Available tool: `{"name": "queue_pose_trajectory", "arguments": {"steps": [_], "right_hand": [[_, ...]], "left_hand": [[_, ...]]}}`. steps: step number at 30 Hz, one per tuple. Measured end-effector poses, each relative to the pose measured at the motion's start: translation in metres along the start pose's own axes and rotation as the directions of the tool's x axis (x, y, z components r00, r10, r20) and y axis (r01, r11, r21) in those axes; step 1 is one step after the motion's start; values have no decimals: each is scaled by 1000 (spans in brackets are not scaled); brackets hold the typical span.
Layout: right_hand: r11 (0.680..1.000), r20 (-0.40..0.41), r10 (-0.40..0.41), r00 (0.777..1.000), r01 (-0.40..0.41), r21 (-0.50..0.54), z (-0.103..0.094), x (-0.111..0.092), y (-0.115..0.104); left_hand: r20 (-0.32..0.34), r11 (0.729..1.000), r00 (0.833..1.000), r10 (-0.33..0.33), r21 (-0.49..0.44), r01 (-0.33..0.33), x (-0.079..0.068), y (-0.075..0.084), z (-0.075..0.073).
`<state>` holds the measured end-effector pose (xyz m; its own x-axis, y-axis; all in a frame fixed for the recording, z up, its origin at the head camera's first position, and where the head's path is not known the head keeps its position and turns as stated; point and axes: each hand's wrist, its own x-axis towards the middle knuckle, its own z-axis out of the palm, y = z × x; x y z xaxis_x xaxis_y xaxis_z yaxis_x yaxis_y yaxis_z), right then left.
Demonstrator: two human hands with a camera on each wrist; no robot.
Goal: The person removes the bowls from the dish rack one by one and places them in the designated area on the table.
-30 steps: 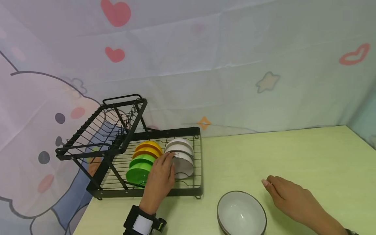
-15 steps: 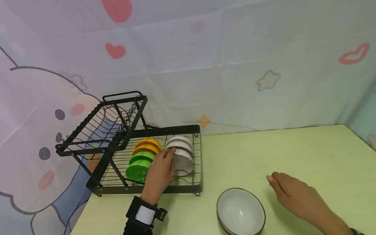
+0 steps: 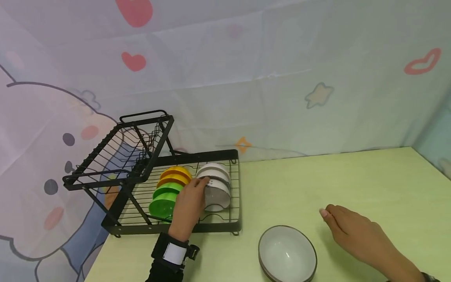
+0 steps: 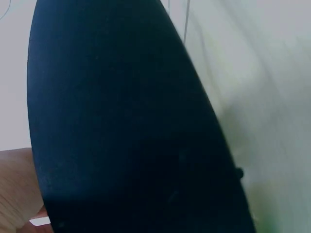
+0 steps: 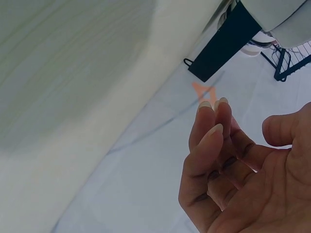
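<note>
My left hand (image 3: 189,205) reaches over the front bar of the black dish rack (image 3: 215,227). Its fingers pinch the rim of the front white bowl (image 3: 218,197), which stands on edge in a row of white bowls. In the left wrist view, the rack's dark side (image 4: 126,116) hides most of the hand and the bowl. My right hand (image 3: 356,235) hovers over the table at the right, holding nothing. Its fingers are loosely bent with the thumb apart in the right wrist view. Left of it sits a stack of white bowls (image 3: 287,252) with dark rims.
Green bowls (image 3: 163,205) and yellow bowls (image 3: 176,174) line up in the rack, left of the white ones. A raised black wire tier (image 3: 116,156) stands over the rack's left end. The pale table (image 3: 334,176) meets a printed cloth (image 3: 267,117) behind.
My left hand stays at the front white bowl's rim, and the bowls keep their places. The right hand has shifted slightly to the right. The head view has moved a little.
</note>
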<state>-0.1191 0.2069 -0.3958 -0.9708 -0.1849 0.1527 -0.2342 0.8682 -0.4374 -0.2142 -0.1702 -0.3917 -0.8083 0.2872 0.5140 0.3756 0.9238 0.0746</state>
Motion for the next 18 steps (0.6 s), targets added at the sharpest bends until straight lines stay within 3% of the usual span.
{"name": "queue_pose_trajectory", "arguments": {"steps": [18], "right_hand": [[1000,-14,-18,1000,18,-1,-4,0,1]], "left_hand": [[0,999,1000,11,40,-11,-1,0,2]]}}
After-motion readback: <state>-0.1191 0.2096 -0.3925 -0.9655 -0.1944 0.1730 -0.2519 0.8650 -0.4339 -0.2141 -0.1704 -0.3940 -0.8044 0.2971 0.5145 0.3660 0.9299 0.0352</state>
